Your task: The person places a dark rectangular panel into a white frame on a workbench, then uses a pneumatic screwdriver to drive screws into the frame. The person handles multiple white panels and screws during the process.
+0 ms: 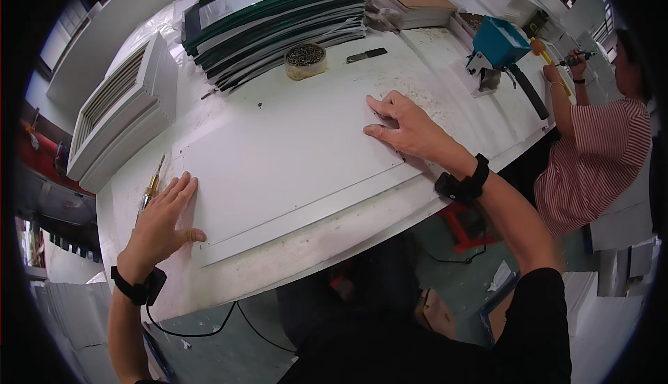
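A flat white rectangular panel (285, 154) lies before me on the white worktable, with small dark holes or screws near its corners. My left hand (165, 220) rests at the panel's left end, fingers stretched out and thumb apart. Over the right end of the panel, my right hand (407, 126) has its fingers partly spread and nothing shows in them. Just beyond my left hand lies a screwdriver (151, 190) with a yellowish body and a thin shaft. Both wrists carry black bands.
White slatted frames (129, 116) stack at the left. Behind the panel are dark-edged glass panes (278, 29), a round tub of screws (305, 60) and a dark flat tool (367, 55). A teal-headed tool (497, 43) stands at the right. Another person (591, 133) works there.
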Tool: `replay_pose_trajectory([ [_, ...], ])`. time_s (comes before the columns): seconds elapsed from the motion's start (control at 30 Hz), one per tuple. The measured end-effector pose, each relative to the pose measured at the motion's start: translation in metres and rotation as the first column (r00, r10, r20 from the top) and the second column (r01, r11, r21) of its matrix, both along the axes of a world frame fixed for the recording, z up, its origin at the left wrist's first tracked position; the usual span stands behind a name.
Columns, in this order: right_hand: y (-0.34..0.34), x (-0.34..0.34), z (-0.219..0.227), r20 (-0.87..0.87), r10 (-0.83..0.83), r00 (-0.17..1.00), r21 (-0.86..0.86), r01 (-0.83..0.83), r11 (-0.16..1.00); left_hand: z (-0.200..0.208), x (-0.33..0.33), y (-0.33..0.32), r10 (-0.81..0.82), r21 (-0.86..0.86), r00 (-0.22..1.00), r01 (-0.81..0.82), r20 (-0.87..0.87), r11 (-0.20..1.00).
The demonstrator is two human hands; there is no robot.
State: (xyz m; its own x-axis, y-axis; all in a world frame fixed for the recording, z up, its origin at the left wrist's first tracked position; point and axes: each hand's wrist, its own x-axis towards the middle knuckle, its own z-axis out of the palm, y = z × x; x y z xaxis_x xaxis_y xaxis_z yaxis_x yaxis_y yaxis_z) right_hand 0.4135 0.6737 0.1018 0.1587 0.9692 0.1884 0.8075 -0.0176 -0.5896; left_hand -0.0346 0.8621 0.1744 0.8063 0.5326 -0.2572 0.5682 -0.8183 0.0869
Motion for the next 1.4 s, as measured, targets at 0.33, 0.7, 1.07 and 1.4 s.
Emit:
replay_pose_trajectory([
  [0.33, 0.000, 0.006, 0.005, 0.250, 0.103, 0.963, 0.074, -0.125, 0.989, 0.041, 0.082, -0.023, -0.139, 0.073, 0.941, 0.169, -0.310, 0.983],
  [0.7, -0.002, 0.009, 0.009, 0.215, 0.142, 0.966, 0.062, -0.158, 0.985, -0.039, 0.302, -0.026, -0.351, 0.091, 0.895, 0.339, 0.277, 0.936],
  [1.07, -0.009, 0.021, 0.020, 0.169, 0.271, 0.948, -0.058, -0.265, 0.963, -0.047, 0.301, -0.025, -0.379, 0.101, 0.880, 0.365, 0.285, 0.925],
  [1.4, -0.026, 0.017, 0.036, 0.276, 0.289, 0.917, -0.223, -0.232, 0.947, -0.059, 0.292, -0.017, -0.408, 0.129, 0.859, 0.387, 0.309, 0.913],
])
